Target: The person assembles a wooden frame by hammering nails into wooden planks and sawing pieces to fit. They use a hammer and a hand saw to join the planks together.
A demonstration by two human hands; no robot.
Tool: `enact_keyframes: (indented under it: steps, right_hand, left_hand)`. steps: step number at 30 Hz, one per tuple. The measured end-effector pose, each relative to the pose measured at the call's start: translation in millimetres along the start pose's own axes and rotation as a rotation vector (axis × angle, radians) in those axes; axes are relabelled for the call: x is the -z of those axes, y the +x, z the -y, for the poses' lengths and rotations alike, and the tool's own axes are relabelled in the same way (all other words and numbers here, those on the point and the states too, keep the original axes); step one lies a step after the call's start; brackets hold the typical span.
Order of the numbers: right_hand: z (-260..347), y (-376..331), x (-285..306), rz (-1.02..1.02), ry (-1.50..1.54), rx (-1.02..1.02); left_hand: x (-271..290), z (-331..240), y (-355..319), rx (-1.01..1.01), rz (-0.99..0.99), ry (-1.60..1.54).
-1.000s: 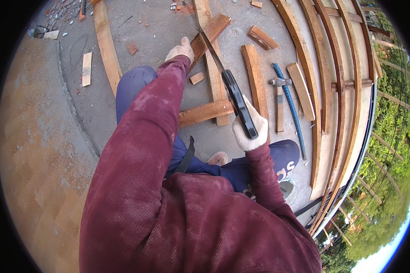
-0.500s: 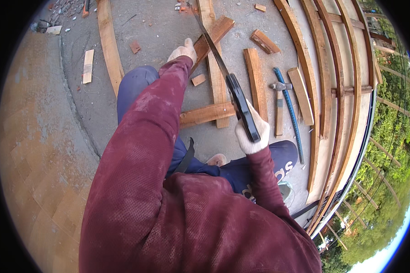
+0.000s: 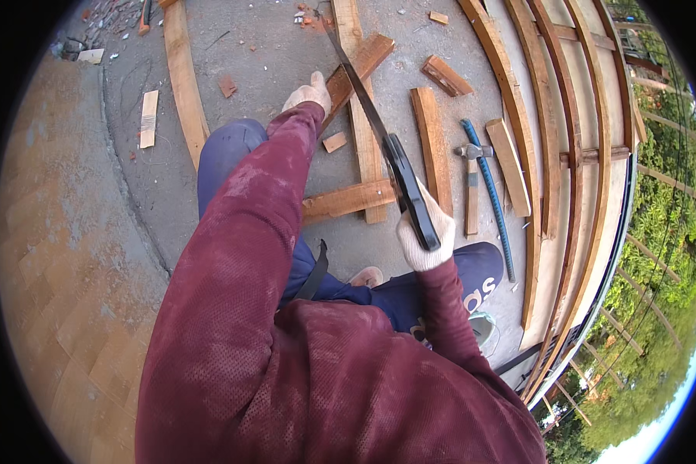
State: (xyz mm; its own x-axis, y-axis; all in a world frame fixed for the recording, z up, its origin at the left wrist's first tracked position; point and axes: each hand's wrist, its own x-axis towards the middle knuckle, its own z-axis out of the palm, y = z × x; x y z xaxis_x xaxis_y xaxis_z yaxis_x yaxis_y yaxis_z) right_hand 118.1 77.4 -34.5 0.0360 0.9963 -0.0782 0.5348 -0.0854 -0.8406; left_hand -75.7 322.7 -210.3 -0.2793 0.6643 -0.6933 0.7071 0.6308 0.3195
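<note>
My left hand [image 3: 308,96], in a whitish glove, is closed on the near end of a short reddish-brown wooden block [image 3: 373,60], its thumb upward. The block lies slantwise across a long timber [image 3: 366,147]. My right hand [image 3: 425,236], gloved too, grips the black handle of a handsaw [image 3: 373,114]. The saw's dark blade runs away from me and crosses over the block just right of my left hand. Whether its teeth are in the wood I cannot tell. Beneath the saw handle, another timber [image 3: 346,201] meets the long one crosswise.
Right of the saw lie a wooden offcut [image 3: 431,151], a hammer [image 3: 472,185] and a blue ribbed bar [image 3: 490,201]. Long curved-looking battens [image 3: 545,116] line the right side. A bucket [image 3: 482,329] stands by my right knee. A long board [image 3: 182,81] lies to the left.
The saw and my right hand have slid slightly nearer to me. My left hand keeps its hold on the block. The whole view has shifted a little.
</note>
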Motion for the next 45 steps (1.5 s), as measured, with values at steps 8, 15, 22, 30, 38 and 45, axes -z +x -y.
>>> enact_keyframes:
  steps: [8,15,22,30,38,45]
  right_hand:
    - [1.2,-3.9,5.7,0.008,-0.107,-0.041]
    - [-16.8,30.8,-16.3,-0.002,0.014,0.088]
    - [20.9,-43.8,25.9,0.008,-0.214,-0.068]
    - [-27.9,20.4,-9.6,0.014,0.054,-0.022]
    - [-23.4,-4.8,-0.3,-0.042,-0.107,-0.054]
    - [-31.5,15.1,-8.3,-0.063,0.05,0.027]
  left_hand:
    - [3.7,3.4,-7.2,0.035,0.027,-0.019]
    - [-1.9,4.5,1.3,0.029,0.007,-0.004]
    - [-4.3,3.2,-16.1,-0.017,-0.068,0.051]
    - [-4.2,-1.4,-20.9,-0.028,-0.082,0.068]
    - [4.7,-5.3,-25.1,-0.053,-0.104,0.089]
    - [-0.1,-1.0,-23.1,-0.068,-0.123,0.09]
